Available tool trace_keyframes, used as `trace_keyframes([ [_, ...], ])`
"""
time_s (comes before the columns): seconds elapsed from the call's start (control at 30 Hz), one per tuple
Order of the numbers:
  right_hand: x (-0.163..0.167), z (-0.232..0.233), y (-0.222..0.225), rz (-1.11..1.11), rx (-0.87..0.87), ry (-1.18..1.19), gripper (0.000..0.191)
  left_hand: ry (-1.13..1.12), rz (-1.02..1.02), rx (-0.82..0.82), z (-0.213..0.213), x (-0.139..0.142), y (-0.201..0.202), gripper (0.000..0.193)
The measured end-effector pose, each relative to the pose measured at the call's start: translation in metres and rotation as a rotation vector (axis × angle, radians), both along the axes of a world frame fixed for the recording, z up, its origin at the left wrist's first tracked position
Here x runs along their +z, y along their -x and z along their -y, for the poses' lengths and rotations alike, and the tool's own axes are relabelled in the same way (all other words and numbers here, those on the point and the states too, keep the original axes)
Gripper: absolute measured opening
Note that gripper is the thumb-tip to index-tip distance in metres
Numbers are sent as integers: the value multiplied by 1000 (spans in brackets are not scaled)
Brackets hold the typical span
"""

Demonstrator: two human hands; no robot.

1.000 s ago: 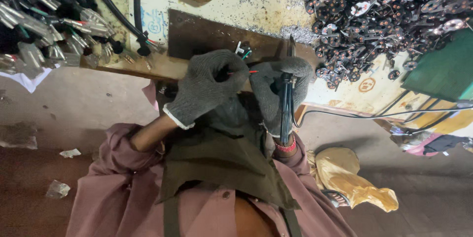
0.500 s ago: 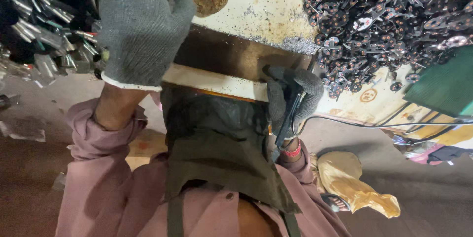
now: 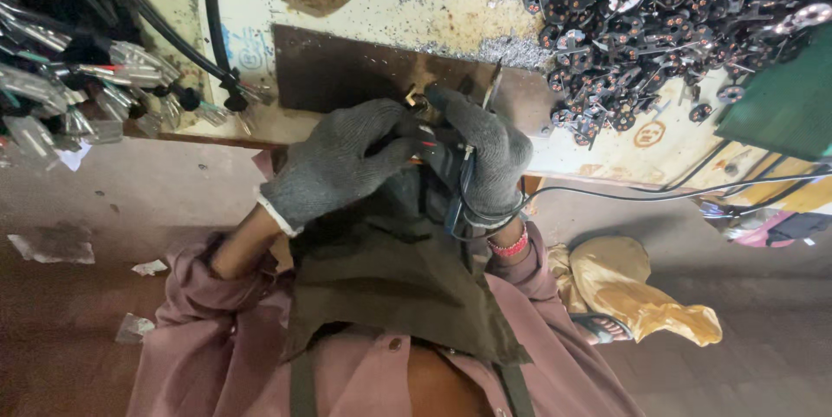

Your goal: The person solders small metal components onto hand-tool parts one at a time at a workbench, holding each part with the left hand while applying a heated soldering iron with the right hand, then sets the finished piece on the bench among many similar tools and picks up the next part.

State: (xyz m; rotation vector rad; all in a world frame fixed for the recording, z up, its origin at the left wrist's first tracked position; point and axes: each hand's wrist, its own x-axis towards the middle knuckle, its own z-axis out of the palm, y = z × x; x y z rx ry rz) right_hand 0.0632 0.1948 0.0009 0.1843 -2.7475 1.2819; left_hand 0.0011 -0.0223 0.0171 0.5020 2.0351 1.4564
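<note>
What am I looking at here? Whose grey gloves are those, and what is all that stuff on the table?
A camera on a person's head looks straight down, so you see their own arms and apron. The left hand and right hand wear grey knit gloves and meet at the edge of a brown metal plate on the workbench. The right hand grips a dark tool with a black cable. A heap of small dark metal parts lies to the right; bagged pieces lie left.

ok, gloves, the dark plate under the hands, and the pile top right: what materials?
Gloves, left hand and right hand: grey knit fabric, ribbed weave visible. Plate: likely steel, dull brown, matte, filings beside it. Pile of small parts: dark metal stampings, some shiny, apparently with coppery spots.
</note>
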Motion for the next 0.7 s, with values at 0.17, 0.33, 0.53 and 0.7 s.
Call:
trace_keyframes([
  [0.17, 3, 4, 3, -2, -48, -33, 44, 148, -110, 51, 0, 4, -2, 19],
  [0.33, 7, 4, 4, 58, -7, -32, 50, 67, -65, -33, -3, 9, 13, 25],
  [0.53, 12, 8, 11, 47, -29, 22, 44, 217, -344, -72, 0, 8, 18, 24],
  [0.7, 14, 16, 13, 421, -462, 725, 21, 238, -439, -52, -3, 2, 19, 20],
])
